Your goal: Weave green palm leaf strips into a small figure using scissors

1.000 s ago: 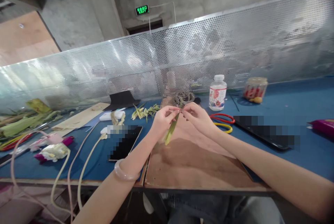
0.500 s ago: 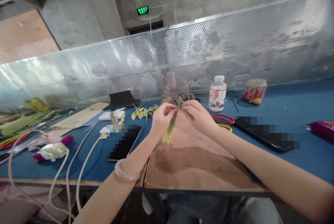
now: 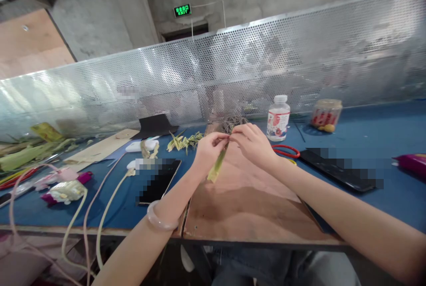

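My left hand (image 3: pixel 210 149) is closed in a pinch on a flat green strip of leaf (image 3: pixel 217 168), whose pale yellow-green end hangs down over the wooden board (image 3: pixel 246 206). Fingertip to fingertip with it, my right hand (image 3: pixel 253 144) pinches at the strip's upper end. The fingers hide that upper end, so I cannot make out exactly how it is held. Just behind the hands lies a tangled grey coil (image 3: pixel 233 122). Left of them is a small bunch of braided-looking green and yellow leaf pieces (image 3: pixel 185 142).
A phone (image 3: pixel 161 184), white chargers with cables (image 3: pixel 142 145) and plant husks (image 3: pixel 25 155) lie to the left. On the right are a bottle (image 3: pixel 278 119), a jar (image 3: pixel 326 115), red-handled scissors (image 3: pixel 286 149) and a black object (image 3: pixel 336 170). A perforated metal screen (image 3: pixel 166 73) stands behind.
My right fingers have folded further over the strip's top, covering the green tip that showed between the hands. The hanging end has barely moved.
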`<state>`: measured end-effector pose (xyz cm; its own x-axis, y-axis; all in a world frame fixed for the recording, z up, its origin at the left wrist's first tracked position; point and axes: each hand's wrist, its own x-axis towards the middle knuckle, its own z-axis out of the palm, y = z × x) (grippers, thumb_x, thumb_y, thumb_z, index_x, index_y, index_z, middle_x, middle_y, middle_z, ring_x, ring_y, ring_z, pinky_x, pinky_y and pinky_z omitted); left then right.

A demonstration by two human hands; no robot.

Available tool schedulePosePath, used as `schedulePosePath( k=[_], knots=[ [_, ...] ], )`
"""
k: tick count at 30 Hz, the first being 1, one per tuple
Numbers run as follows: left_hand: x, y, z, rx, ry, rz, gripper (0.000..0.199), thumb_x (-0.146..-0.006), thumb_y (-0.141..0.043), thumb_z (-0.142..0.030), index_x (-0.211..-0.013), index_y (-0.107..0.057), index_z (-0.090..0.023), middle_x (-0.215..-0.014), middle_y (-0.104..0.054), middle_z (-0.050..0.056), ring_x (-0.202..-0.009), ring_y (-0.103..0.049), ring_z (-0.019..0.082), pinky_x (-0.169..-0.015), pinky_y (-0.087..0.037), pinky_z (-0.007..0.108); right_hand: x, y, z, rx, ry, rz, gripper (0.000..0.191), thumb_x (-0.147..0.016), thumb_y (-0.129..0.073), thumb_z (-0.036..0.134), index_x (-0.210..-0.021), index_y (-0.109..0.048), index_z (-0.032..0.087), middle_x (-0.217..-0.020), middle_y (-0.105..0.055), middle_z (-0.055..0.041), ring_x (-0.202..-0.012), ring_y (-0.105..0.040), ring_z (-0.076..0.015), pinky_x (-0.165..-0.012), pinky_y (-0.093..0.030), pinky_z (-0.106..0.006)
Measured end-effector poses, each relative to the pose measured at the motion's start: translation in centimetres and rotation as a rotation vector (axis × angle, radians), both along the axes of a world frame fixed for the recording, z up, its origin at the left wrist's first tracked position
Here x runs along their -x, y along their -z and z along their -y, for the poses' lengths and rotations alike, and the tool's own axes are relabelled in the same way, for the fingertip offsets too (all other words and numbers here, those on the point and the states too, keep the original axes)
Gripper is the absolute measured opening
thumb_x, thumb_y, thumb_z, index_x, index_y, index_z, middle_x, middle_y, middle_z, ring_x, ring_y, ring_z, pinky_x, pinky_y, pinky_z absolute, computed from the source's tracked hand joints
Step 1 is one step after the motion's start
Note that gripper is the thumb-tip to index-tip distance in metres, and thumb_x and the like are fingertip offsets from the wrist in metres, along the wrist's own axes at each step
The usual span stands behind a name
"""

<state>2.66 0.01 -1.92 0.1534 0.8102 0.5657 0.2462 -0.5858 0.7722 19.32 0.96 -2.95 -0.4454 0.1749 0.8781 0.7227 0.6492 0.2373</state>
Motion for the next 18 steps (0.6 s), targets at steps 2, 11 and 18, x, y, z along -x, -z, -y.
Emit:
schedulePosePath(
  k=[2,11,18],
  knots=[
    [-0.16,-0.18,0.03,0.037,0.024,0.016,0.016,-0.074,-0.062,-0.027,-0.082,-0.068,-0.016,-0.070,-0.066,0.004,-0.060,-0.056,0.013,-0.058,-0.044,0.025,-0.22,-0.08,0.01,-0.015,0.011,-0.011,0.024,-0.092,-0.040,0.017,-0.088,-0.063,0.020,-0.095,-0.060,-0.0080,-0.086,-0.048,-0.0210,-0.073,-0.038,-0.035],
    [-0.73,-0.16,-0.12,0.152,0.108,0.143,0.017,-0.069,-0.066,-0.028,-0.080,-0.066,-0.015,-0.061,-0.060,0.001,-0.052,-0.049,0.009,-0.052,-0.039,0.023,0.05,-0.39,-0.08,0.040,-0.045,-0.110,0.021,-0.091,-0.044,0.020,-0.088,-0.064,0.023,-0.093,-0.060,-0.0073,-0.088,-0.050,-0.0223,-0.076,-0.040,-0.039],
    [-0.61,-0.37,-0.21,0.194,0.045,0.177,0.019,-0.069,-0.067,-0.031,-0.079,-0.064,-0.014,-0.059,-0.058,0.000,-0.050,-0.046,0.007,-0.049,-0.036,0.022,0.01,-0.47,0.12,0.220,-0.270,-0.314,0.017,-0.090,-0.045,0.021,-0.098,-0.060,0.021,-0.093,-0.055,-0.0084,-0.093,-0.052,-0.0215,-0.084,-0.045,-0.041]
  ],
)
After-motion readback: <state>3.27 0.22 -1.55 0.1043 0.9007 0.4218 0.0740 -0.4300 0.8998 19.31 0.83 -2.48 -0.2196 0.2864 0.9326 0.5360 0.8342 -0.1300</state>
